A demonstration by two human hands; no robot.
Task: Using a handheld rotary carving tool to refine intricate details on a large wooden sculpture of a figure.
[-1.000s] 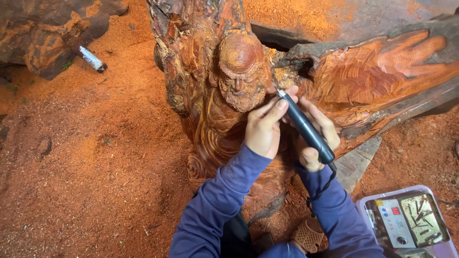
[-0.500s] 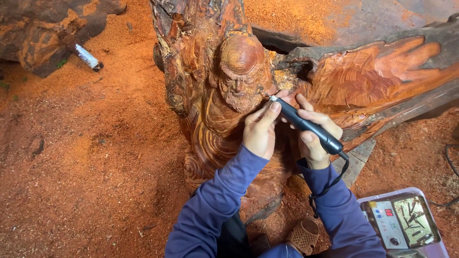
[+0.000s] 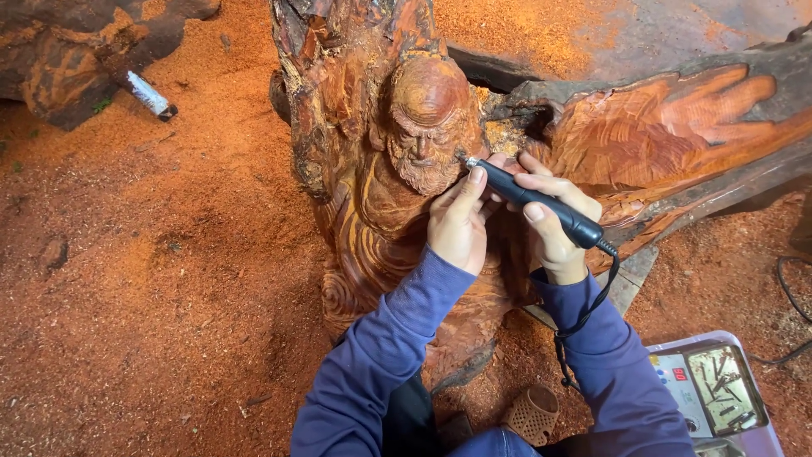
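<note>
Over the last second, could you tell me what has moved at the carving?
The black rotary handpiece tilted flatter, its tip now at the carved face's beard edge. Both hands moved with it: left hand steadies the front, right hand grips the body. The wooden sculpture stayed put.

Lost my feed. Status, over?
Both hands, left and right, grip black rotary tool. Tip at carved wooden figure's beard. Nothing in the way.

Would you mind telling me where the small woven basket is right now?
In the head view, the small woven basket sits on the sawdust-covered ground at the bottom, just right of centre, between the person's blue sleeves and left of the control box.
</note>
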